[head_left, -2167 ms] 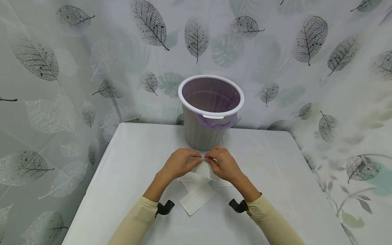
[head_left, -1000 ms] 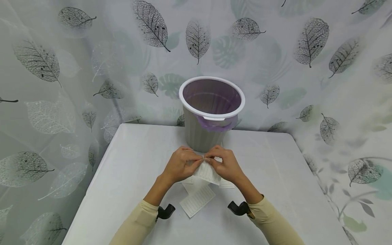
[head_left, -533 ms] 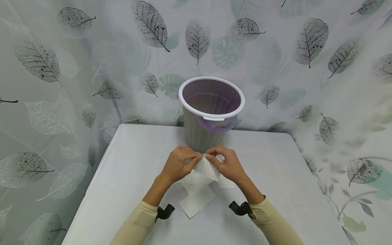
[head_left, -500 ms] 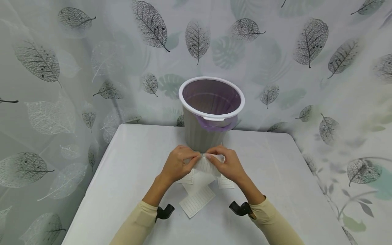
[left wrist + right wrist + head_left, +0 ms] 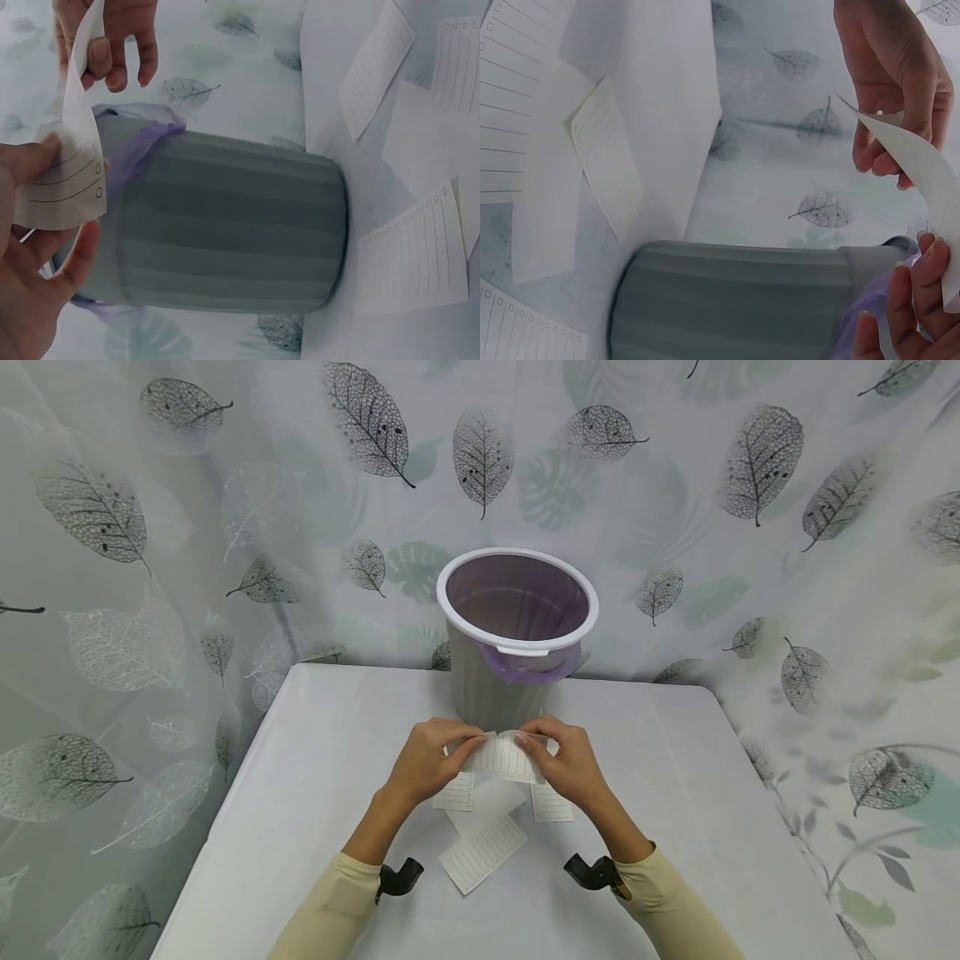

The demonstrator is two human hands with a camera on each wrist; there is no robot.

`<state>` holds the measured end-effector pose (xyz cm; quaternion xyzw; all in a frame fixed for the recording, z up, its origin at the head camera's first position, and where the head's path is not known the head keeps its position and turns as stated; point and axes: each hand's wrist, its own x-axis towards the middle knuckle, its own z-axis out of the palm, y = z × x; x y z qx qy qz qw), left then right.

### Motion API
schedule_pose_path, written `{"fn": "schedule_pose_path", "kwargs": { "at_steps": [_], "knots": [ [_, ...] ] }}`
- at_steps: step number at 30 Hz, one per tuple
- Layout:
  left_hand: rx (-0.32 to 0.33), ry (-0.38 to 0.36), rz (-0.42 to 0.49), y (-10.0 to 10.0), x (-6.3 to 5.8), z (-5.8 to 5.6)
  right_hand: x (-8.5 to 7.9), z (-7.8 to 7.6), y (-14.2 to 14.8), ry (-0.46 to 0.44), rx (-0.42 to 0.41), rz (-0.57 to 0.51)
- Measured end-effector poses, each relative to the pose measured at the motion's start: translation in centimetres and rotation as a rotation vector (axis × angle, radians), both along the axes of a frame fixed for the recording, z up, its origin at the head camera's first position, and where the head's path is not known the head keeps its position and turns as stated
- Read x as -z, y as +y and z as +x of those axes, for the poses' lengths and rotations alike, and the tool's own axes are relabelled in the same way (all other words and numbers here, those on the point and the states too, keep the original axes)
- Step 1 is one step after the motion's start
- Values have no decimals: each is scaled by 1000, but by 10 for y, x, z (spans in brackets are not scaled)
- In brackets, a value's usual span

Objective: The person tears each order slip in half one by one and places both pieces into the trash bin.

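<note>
Both hands hold one lined paper sheet (image 5: pixel 508 760) with small checkboxes along an edge, raised in front of a grey bin (image 5: pixel 480 681). My left hand (image 5: pixel 433 758) pinches its left end between thumb and fingers; the right hand (image 5: pixel 564 760) pinches the other end. A small notch shows at the sheet's top edge between the hands. In the left wrist view the sheet (image 5: pixel 67 191) bends between the left hand (image 5: pixel 34 225) and the right hand (image 5: pixel 112 37). The right wrist view has it curving, blank side showing. Below lie several loose sheets (image 5: pixel 482 853), some overlapping.
The bin has a white rim (image 5: pixel 517 646) and a purple liner bag (image 5: pixel 528 670) folded over its front. It stands at the back of the white table (image 5: pixel 345 752), close to a leaf-patterned curtain (image 5: pixel 300 485). A black wrist mount (image 5: pixel 401 877) sits on each forearm.
The hands have moved slightly apart, after their fingertips nearly met at the sheet's top edge. The sheet between them is now spread wider and its lined face shows more. Bin and loose sheets stay put.
</note>
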<state>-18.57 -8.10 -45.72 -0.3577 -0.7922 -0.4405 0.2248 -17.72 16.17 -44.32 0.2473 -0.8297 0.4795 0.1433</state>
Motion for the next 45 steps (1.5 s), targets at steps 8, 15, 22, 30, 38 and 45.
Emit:
{"fn": "schedule_pose_path", "kwargs": {
  "at_steps": [8,15,22,30,38,45],
  "knots": [
    [-18,2,23,1,3,0,0,0,2,-22,0,-29],
    [-27,2,40,1,4,0,-2,1,-1,-20,27,-23],
    [-27,13,96,1,3,-1,-6,2,-1,-17,57,-13],
    [-23,27,98,2,4,-2,-1,1,4,-19,57,-42],
    [-27,26,111,1,2,0,0,0,7,-7,40,-61],
    [-14,20,138,0,1,0,-2,0,8,-26,64,-60]
  ]
}}
